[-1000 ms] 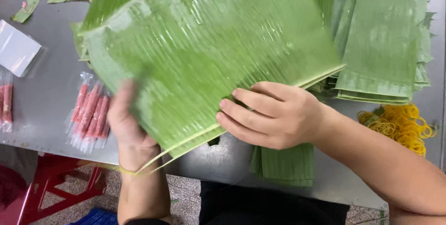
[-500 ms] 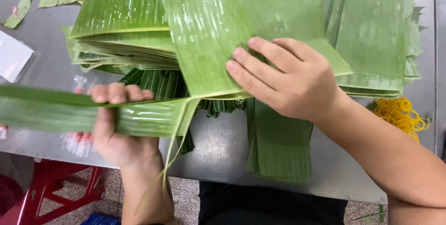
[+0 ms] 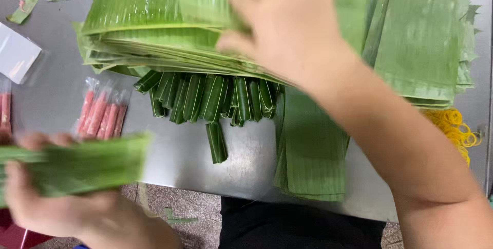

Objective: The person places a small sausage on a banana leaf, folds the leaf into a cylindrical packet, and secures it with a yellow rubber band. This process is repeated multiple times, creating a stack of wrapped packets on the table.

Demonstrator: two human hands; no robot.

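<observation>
A: Looking at the left hand (image 3: 61,197), its grip is closed around a folded strip of green banana leaf (image 3: 77,164). The long axis of the strip runs sideways, out from the grip toward the body's middle. The picture is blurred there, so I cannot tell how tight the fingers are.

B: And the right hand (image 3: 287,28)?

A: It lies flat, palm down, fingers spread, on the tall stack of broad green banana leaves (image 3: 169,17). It holds nothing; it only presses the top sheet.

B: Where is the stack from the left grip?

A: Farther away and to its right, well apart. The right hand is the nearer one, already touching it.

B: What is between them?

A: A row of small rolled green leaf bundles (image 3: 210,97) on the grey metal surface (image 3: 241,156), just below the stack's edge.
</observation>
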